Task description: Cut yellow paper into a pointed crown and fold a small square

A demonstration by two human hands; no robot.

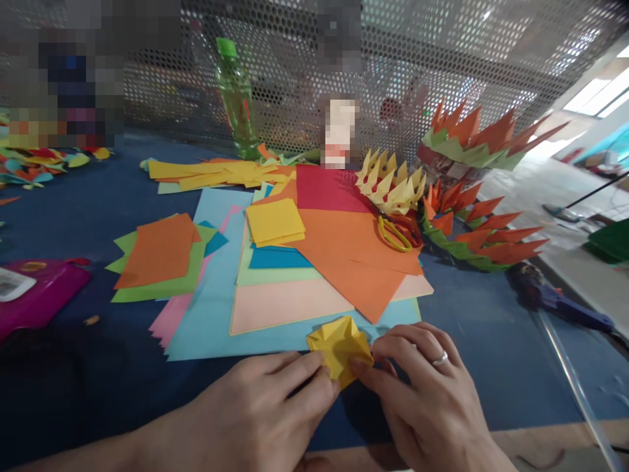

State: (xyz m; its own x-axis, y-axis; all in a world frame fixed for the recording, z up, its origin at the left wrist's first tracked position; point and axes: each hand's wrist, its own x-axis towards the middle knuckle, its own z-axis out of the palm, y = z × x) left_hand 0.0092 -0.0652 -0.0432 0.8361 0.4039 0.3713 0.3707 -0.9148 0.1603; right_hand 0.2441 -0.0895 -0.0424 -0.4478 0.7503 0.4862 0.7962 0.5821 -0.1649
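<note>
A small folded yellow paper piece (339, 342) lies at the near edge of a light blue sheet (211, 321) on the dark blue table. My left hand (255, 410) pinches its lower left side with fingers pressed together. My right hand (422, 387), with a ring on one finger, presses on its right side with curled fingers. Both hands touch the paper.
Stacked coloured sheets (339, 255) lie behind, with yellow squares (274, 221), orange-handled scissors (396, 233), spiky paper crowns (472, 229) and a green bottle (236, 98). A pink case (39, 295) sits left, a glue gun (555, 298) right. A mesh screen (442, 52) closes the back.
</note>
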